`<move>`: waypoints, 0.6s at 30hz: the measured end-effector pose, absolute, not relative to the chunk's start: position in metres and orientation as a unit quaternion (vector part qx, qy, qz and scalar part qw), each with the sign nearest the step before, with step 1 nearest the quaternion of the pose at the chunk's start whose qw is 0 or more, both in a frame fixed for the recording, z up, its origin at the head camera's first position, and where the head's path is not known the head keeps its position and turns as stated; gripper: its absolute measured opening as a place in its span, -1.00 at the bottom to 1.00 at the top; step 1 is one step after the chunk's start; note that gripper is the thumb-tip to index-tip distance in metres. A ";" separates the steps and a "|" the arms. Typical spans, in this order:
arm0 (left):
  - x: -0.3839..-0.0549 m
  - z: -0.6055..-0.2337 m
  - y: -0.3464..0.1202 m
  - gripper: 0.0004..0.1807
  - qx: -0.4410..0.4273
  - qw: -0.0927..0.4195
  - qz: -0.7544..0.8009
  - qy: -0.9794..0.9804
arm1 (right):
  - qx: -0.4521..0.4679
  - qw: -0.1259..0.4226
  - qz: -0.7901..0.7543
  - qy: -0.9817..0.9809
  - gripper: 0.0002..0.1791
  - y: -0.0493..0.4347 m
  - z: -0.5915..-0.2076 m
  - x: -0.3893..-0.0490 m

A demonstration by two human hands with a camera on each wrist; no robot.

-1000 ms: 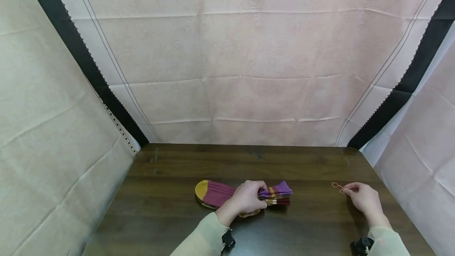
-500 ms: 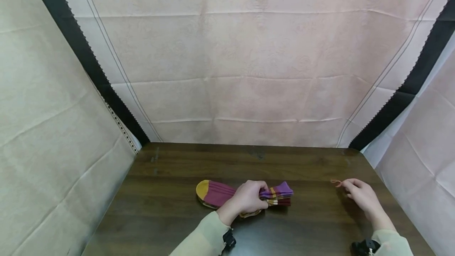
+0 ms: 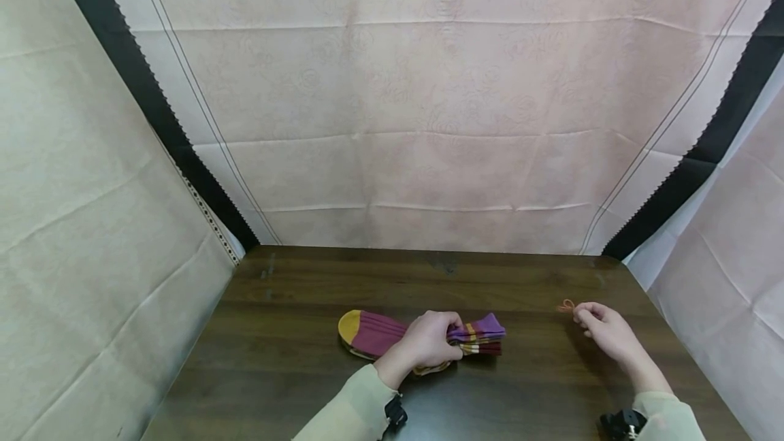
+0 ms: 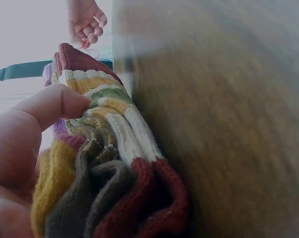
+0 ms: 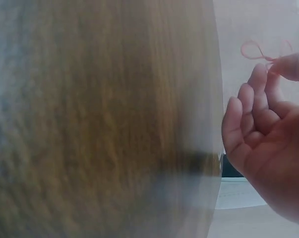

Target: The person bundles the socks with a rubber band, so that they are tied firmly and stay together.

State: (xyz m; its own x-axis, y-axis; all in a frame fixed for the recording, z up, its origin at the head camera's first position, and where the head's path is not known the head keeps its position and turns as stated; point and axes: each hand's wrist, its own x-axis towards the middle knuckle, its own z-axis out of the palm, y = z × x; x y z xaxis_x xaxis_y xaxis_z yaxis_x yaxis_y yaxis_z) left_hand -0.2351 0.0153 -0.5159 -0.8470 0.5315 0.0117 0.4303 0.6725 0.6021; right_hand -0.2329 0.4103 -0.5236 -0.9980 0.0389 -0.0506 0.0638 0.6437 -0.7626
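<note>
A stack of knitted socks point(image 3: 381, 334) lies on the brown table, with yellow toes and plum feet to the left and striped purple and dark red cuffs to the right. Across the middle of the stack, my left hand point(image 3: 424, 341) grips it between thumb and fingers. The left wrist view shows the sock layers point(image 4: 112, 124) folded in yellow, grey-brown, white and maroon beside the thumb. Off to the right, my right hand point(image 3: 608, 333) pinches a thin orange-pink rubber band point(image 3: 566, 305) between thumb and index finger, above the table. Its twisted loops stick out past the fingertips.
The wooden table point(image 3: 306, 284) ends at a pale cloth wall point(image 3: 429, 155) behind it. More cloth hangs at the left and right sides, with black strips along the seams. A small black camera point(image 3: 395, 412) sits on my left wrist.
My right hand has lifted and shifted slightly left and away from me, carrying the rubber band, whose loops have turned. The left hand and the socks stay in place.
</note>
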 end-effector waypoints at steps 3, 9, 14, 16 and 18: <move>-0.235 -0.515 0.015 -0.70 0.266 0.082 0.308 0.910 | 0.027 0.025 -0.422 0.906 -0.56 0.408 -0.523 -0.233; -0.234 -0.514 0.015 -0.70 0.266 0.083 0.311 0.909 | 0.026 0.037 -0.423 0.905 -0.43 0.407 -0.522 -0.234; -0.234 -0.514 0.015 -0.71 0.265 0.084 0.311 0.909 | 0.021 0.028 -0.425 0.905 -0.40 0.404 -0.524 -0.233; -0.234 -0.514 0.015 -0.71 0.265 0.084 0.312 0.909 | 0.017 0.023 -0.439 0.898 -0.42 0.402 -0.524 -0.234; -0.234 -0.514 0.014 -0.71 0.264 0.084 0.312 0.909 | 0.014 0.026 -0.475 0.880 -0.44 0.399 -0.524 -0.234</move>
State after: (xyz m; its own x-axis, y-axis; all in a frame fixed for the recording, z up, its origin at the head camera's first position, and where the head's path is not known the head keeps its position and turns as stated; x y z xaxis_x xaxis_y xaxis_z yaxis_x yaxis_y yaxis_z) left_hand -0.2338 0.0144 -0.5136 -0.8460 0.5330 0.0119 0.4280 0.6656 0.6114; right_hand -0.2342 0.3990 -0.5241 -0.9983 -0.0004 -0.0577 0.0480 0.5490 -0.8344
